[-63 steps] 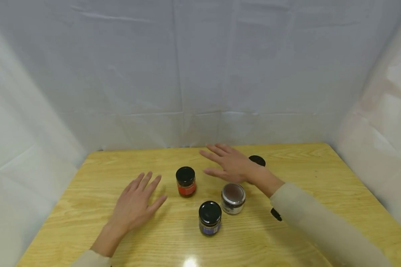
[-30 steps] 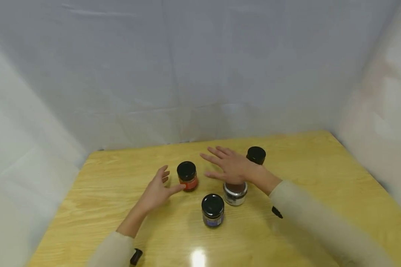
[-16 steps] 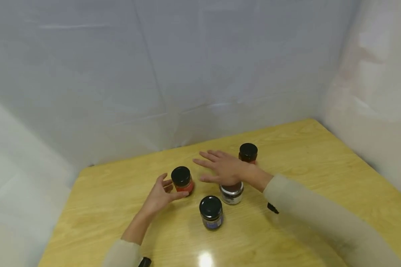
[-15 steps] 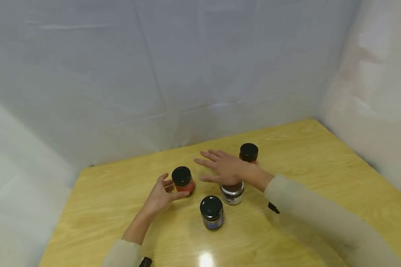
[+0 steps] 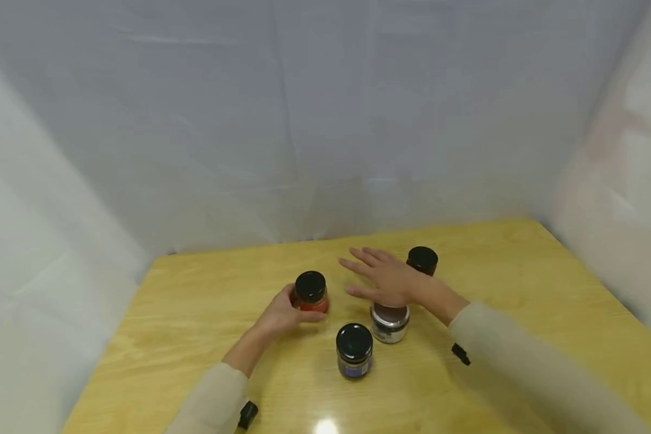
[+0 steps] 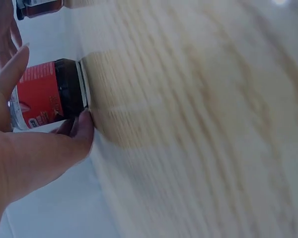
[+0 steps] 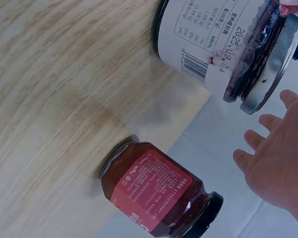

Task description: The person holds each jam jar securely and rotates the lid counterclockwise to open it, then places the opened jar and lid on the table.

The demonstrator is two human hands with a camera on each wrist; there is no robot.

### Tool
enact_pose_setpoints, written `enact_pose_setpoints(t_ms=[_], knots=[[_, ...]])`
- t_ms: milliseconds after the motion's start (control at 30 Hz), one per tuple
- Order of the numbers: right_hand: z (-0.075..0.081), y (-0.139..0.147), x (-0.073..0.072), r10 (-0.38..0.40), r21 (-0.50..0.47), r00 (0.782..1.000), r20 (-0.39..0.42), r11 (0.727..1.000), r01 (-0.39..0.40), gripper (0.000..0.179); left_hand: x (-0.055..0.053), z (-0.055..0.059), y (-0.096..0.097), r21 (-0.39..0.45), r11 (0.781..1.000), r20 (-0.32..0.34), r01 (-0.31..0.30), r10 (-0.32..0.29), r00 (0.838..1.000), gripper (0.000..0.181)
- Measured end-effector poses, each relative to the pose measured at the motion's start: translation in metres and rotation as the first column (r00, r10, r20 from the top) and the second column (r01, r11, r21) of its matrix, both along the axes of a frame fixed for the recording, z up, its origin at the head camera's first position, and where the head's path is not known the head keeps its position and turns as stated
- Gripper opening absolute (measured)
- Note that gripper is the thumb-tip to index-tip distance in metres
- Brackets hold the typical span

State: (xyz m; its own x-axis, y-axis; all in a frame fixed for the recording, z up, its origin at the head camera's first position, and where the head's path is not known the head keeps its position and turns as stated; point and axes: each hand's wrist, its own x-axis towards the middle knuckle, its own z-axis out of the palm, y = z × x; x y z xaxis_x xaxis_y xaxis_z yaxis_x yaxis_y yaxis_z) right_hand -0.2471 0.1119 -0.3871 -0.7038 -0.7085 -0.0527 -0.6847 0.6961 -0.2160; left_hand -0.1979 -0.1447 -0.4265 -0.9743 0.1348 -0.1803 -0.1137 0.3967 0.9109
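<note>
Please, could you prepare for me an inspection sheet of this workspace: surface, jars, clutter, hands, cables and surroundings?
Surface: light wood-grain table, with one glare spot at the near side.
Jars: red-labelled jar, silver-lidded jar, purple-labelled jar and strawberry jam jar, all upright with lids on.
Clutter: nothing seen.
Left hand: thumb and fingers grip the red-labelled jar.
Right hand: fingers spread, holding nothing, near the silver-lidded jar.
Cables: nothing seen.
Surroundings: pale, creased sheeting behind and on both sides.
</note>
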Motion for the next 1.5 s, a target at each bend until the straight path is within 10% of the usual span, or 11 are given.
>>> enact_pose_setpoints(t_ms=[467, 1500], knots=[[-0.005, 0.007, -0.003, 0.012, -0.013, 0.999, -0.039, 1.000, -0.013, 0.064, -0.016, -0.009, 0.009, 0.095, 0.995, -0.025, 0.020, -0.017, 1.000, 0.069], [0.004, 0.010, 0.009, -0.054, 0.047, 0.995, -0.083, 0.997, 0.058, 0.067, -0.014, -0.005, 0.014, 0.032, 0.999, -0.102, 0.006, -0.003, 0.995, 0.058]])
